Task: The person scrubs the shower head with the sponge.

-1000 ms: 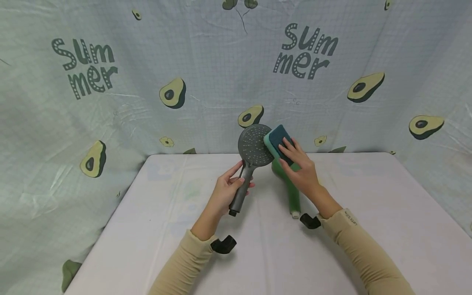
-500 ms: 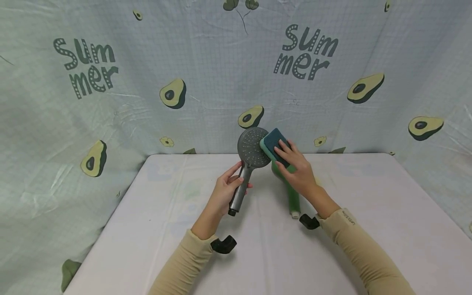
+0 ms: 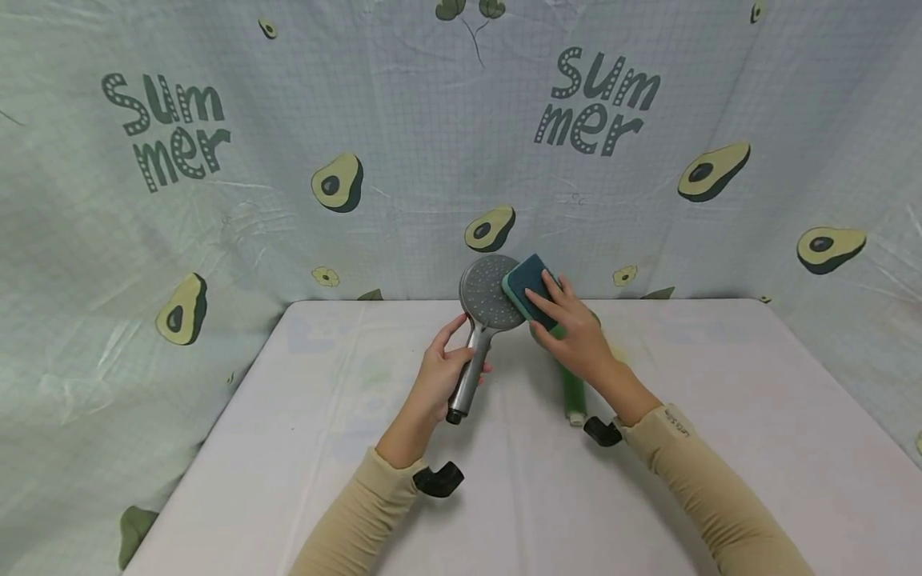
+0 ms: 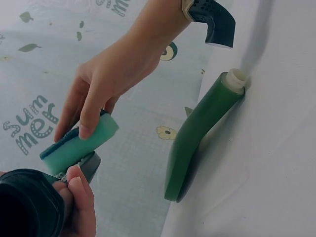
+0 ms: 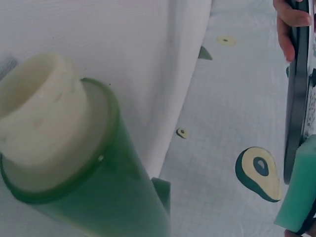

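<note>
The sponge [image 3: 527, 280] has slid farther over the face of the shower head [image 3: 488, 294], which suggests rubbing is under way. The left hand [image 3: 438, 378] grips the shower head's handle, keeping it raised; the right hand [image 3: 578, 332] holds the sponge at its right rim, pressure hard to judge. Right of the shower head lies a green fixture [image 3: 573, 392].

"How is the light?"

"Soft and even in the head view: faint shadows on the white table [image 3: 274, 440] under the sleeves [image 3: 356, 512], slight glare on the creased backdrop [image 3: 238, 224], a pale sheen on the gray shower head [image 3: 490, 300]."

"And the wrist views?"

"Dimmer and bluish; the green handle [image 5: 113, 182], close to the right wrist camera, looks soft-edged."
</note>
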Motion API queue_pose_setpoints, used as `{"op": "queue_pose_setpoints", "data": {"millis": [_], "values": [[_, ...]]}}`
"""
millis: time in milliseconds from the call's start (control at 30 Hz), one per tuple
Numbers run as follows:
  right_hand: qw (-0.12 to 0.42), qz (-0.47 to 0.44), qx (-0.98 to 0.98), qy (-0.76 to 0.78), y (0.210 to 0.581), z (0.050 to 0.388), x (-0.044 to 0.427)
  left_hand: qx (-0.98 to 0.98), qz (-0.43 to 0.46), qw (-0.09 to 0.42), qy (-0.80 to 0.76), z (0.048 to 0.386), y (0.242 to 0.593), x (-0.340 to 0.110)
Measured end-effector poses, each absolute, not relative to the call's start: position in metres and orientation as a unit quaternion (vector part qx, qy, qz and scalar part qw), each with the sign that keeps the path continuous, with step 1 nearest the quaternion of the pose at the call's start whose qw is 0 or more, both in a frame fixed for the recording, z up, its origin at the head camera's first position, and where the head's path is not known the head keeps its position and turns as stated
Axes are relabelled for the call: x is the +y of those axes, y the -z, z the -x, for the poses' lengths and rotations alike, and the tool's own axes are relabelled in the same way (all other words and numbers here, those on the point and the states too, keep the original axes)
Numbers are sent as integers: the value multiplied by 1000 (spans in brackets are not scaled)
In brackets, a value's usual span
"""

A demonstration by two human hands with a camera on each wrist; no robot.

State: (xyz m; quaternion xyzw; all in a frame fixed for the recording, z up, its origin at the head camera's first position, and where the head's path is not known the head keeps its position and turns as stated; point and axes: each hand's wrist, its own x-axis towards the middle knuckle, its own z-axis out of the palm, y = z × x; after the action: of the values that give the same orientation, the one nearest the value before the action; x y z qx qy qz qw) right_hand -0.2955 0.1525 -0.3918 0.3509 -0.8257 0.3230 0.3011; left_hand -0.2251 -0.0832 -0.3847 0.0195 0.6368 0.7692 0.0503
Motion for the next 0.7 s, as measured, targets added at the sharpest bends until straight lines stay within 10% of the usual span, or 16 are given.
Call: {"op": "queue_pose_setpoints", "data": {"millis": [700], "values": [[298,-345,-840,-295,385,296,147,601,-6,75,-795,225,386,-83]]}}
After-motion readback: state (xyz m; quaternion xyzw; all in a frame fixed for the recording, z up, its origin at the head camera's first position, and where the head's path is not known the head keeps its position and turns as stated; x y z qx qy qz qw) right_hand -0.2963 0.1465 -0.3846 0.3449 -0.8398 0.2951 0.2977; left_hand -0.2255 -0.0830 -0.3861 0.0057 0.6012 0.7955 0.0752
